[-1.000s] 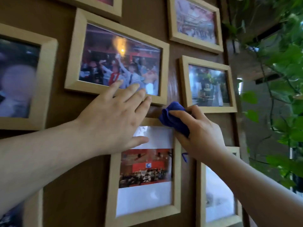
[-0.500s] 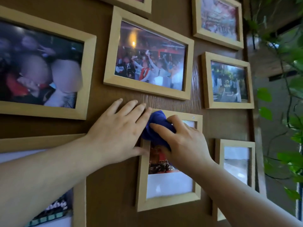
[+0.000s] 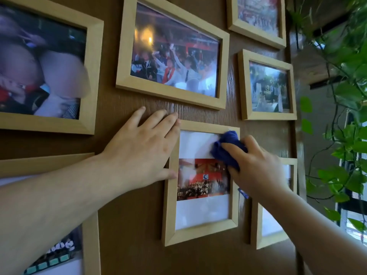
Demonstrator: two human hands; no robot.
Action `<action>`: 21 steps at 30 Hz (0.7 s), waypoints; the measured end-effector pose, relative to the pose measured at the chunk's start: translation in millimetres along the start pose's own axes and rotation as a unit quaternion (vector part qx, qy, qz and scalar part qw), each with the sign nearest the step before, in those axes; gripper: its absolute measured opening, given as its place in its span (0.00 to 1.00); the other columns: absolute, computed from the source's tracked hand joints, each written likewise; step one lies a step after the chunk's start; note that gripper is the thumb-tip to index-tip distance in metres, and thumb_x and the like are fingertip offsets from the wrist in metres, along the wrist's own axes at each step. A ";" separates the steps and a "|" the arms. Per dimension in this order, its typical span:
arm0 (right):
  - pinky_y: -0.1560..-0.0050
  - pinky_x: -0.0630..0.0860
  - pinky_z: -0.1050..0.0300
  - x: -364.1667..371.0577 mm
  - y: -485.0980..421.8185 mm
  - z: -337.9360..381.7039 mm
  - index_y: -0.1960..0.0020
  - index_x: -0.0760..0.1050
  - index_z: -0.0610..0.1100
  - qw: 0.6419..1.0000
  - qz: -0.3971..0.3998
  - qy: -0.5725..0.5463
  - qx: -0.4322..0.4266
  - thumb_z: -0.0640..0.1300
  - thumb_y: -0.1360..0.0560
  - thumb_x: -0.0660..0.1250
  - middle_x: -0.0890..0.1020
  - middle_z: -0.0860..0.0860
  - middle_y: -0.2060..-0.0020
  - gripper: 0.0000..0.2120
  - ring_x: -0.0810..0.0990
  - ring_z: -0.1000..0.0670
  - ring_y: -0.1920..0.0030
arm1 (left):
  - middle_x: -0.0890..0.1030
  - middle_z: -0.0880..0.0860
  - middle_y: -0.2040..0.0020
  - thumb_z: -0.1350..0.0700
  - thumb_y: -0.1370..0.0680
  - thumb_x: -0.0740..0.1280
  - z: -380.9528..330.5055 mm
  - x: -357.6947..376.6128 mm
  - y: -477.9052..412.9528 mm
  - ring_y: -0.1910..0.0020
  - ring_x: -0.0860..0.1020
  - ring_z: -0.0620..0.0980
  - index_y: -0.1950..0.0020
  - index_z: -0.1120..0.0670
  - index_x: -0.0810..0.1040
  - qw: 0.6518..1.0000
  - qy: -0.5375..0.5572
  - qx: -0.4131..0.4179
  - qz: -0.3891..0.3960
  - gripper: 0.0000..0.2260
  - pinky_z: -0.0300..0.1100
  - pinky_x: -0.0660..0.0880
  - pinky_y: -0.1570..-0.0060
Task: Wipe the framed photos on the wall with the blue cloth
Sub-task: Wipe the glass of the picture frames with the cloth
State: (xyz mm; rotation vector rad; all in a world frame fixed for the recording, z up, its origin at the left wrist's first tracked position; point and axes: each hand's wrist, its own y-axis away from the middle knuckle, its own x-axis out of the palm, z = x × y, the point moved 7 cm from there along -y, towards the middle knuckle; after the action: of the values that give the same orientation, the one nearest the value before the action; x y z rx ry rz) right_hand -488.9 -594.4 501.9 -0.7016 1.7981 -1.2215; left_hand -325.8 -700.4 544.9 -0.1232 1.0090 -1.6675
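Several light wooden framed photos hang on a brown wood-grain wall [image 3: 129, 225]. My right hand [image 3: 256, 167] grips a bunched blue cloth [image 3: 227, 148] and presses it on the glass near the upper right corner of the small upright frame [image 3: 202, 231] in the middle. My left hand [image 3: 143, 149] lies flat on the wall, fingers together, its thumb resting on that frame's left edge. The wide frame [image 3: 170, 94] hangs just above my left fingertips.
A large frame [image 3: 87, 76] hangs at the left and another frame [image 3: 91, 241] at the lower left. Small frames [image 3: 268, 114] sit at the right, one [image 3: 256, 227] partly behind my right arm. Green trailing leaves [image 3: 341, 100] hang past the wall's right edge.
My right hand slid the cloth from the frame's upper left corner to its upper right corner. My left hand stayed braced at the frame's left edge. The view shifted slightly.
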 end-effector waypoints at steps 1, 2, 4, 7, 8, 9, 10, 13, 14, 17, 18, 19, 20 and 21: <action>0.72 0.71 0.56 0.5 -1.2 9.9 0.40 0.74 0.47 1.000 -0.003 -0.017 -0.008 0.48 0.32 0.72 0.76 0.44 0.52 0.21 0.76 0.45 0.66 | 0.57 0.56 0.23 0.28 0.33 0.57 -0.3 0.0 -0.2 0.25 0.54 0.55 0.25 0.57 0.51 1.000 0.000 0.001 0.001 0.47 0.59 0.54 0.27; 0.72 0.72 0.55 1.2 -2.6 23.6 0.40 0.74 0.47 0.999 -0.009 -0.034 -0.027 0.48 0.32 0.71 0.76 0.43 0.51 0.22 0.76 0.45 0.65 | 0.57 0.56 0.23 0.28 0.34 0.56 -0.5 0.2 -0.2 0.25 0.54 0.55 0.25 0.57 0.51 1.000 -0.001 0.002 0.000 0.47 0.59 0.54 0.27; 0.73 0.73 0.56 3.0 -5.5 53.1 0.38 0.73 0.47 0.995 -0.025 -0.050 -0.080 0.48 0.31 0.69 0.76 0.43 0.50 0.22 0.75 0.46 0.66 | 0.57 0.56 0.23 0.28 0.34 0.54 -0.4 0.4 -1.3 0.25 0.54 0.55 0.25 0.57 0.50 1.000 -0.001 0.002 -0.002 0.47 0.59 0.54 0.28; 0.72 0.72 0.57 5.7 -7.1 67.9 0.37 0.71 0.48 0.992 -0.032 -0.057 -0.111 0.49 0.28 0.64 0.75 0.43 0.50 0.20 0.74 0.48 0.64 | 0.58 0.57 0.23 0.28 0.33 0.55 -1.4 -0.9 -2.2 0.25 0.54 0.55 0.25 0.58 0.50 1.000 -0.010 0.010 -0.007 0.47 0.59 0.54 0.28; 0.72 0.72 0.57 6.3 -5.5 62.8 0.37 0.72 0.48 0.992 -0.030 -0.058 -0.104 0.50 0.28 0.64 0.75 0.43 0.50 0.20 0.74 0.47 0.64 | 0.58 0.57 0.24 0.28 0.34 0.54 -1.4 -1.4 -2.2 0.25 0.55 0.56 0.25 0.58 0.51 1.000 -0.012 0.011 -0.007 0.47 0.59 0.54 0.28; 0.72 0.73 0.57 7.0 -2.1 54.6 0.38 0.73 0.49 0.994 -0.028 -0.056 -0.093 0.49 0.29 0.64 0.76 0.43 0.51 0.20 0.75 0.47 0.65 | 0.59 0.58 0.24 0.28 0.34 0.52 -1.1 -1.6 -2.0 0.26 0.55 0.56 0.25 0.59 0.51 1.000 -0.014 0.011 -0.006 0.47 0.59 0.54 0.28; 0.73 0.73 0.56 7.5 2.6 43.7 0.39 0.74 0.49 0.995 -0.026 -0.051 -0.079 0.49 0.30 0.66 0.76 0.43 0.52 0.20 0.75 0.46 0.66 | 0.58 0.58 0.24 0.29 0.34 0.52 -1.0 -1.1 -2.1 0.26 0.55 0.56 0.25 0.59 0.50 1.000 -0.015 0.012 -0.005 0.48 0.60 0.54 0.28; 0.73 0.74 0.54 10.1 16.7 8.6 0.41 0.77 0.47 0.999 -0.008 -0.022 -0.027 0.45 0.34 0.73 0.78 0.43 0.54 0.21 0.76 0.43 0.68 | 0.57 0.59 0.24 0.29 0.33 0.56 -1.4 0.9 -2.3 0.25 0.53 0.57 0.25 0.60 0.49 1.000 -0.015 0.017 -0.004 0.48 0.60 0.54 0.27; 0.73 0.73 0.55 10.8 19.6 0.9 0.42 0.78 0.47 1.000 0.002 -0.014 -0.012 0.45 0.35 0.75 0.78 0.43 0.55 0.22 0.76 0.42 0.68 | 0.56 0.59 0.24 0.29 0.33 0.57 -2.0 0.9 -2.5 0.25 0.53 0.57 0.25 0.60 0.48 1.000 -0.016 0.018 -0.005 0.48 0.60 0.54 0.27; 0.73 0.70 0.57 8.6 18.2 0.1 0.43 0.78 0.47 1.000 0.015 -0.015 0.004 0.44 0.35 0.75 0.77 0.43 0.55 0.21 0.76 0.43 0.69 | 0.57 0.60 0.24 0.29 0.32 0.57 -3.1 0.8 -3.3 0.25 0.53 0.57 0.25 0.60 0.49 1.000 -0.019 0.019 -0.005 0.48 0.60 0.54 0.27; 0.73 0.71 0.56 6.5 16.1 7.7 0.43 0.77 0.47 1.000 0.012 -0.026 -0.002 0.45 0.35 0.74 0.77 0.44 0.55 0.21 0.75 0.44 0.69 | 0.57 0.59 0.24 0.29 0.32 0.58 -3.6 0.5 -3.6 0.25 0.53 0.57 0.25 0.60 0.49 1.000 -0.019 0.020 -0.004 0.48 0.60 0.54 0.27; 0.73 0.73 0.56 5.0 13.7 18.9 0.42 0.76 0.48 0.999 0.010 -0.041 -0.019 0.46 0.34 0.73 0.77 0.44 0.53 0.21 0.75 0.45 0.68 | 0.56 0.59 0.24 0.29 0.32 0.58 -3.8 0.3 -4.1 0.25 0.53 0.57 0.25 0.60 0.49 1.000 -0.020 0.021 -0.003 0.48 0.60 0.54 0.27; 0.72 0.74 0.55 4.3 12.3 32.3 0.40 0.75 0.48 0.998 0.009 -0.053 -0.042 0.47 0.33 0.70 0.76 0.44 0.52 0.21 0.75 0.46 0.67 | 0.57 0.59 0.24 0.29 0.32 0.58 -4.2 0.1 -4.4 0.25 0.53 0.57 0.25 0.60 0.49 1.000 -0.021 0.021 -0.003 0.48 0.60 0.54 0.27; 0.71 0.74 0.56 4.5 11.6 46.0 0.39 0.73 0.49 0.996 0.010 -0.059 -0.068 0.48 0.32 0.67 0.76 0.44 0.51 0.21 0.75 0.47 0.67 | 0.57 0.60 0.24 0.29 0.32 0.58 -4.6 -0.3 -4.7 0.25 0.53 0.57 0.25 0.60 0.49 1.000 -0.022 0.021 -0.004 0.48 0.60 0.54 0.27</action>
State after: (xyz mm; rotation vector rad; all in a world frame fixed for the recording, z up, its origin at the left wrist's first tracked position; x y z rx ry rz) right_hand -451.2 -615.1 481.3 -0.8126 1.7972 -1.0302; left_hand -331.8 -697.6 545.3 -0.1356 0.9413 -1.6842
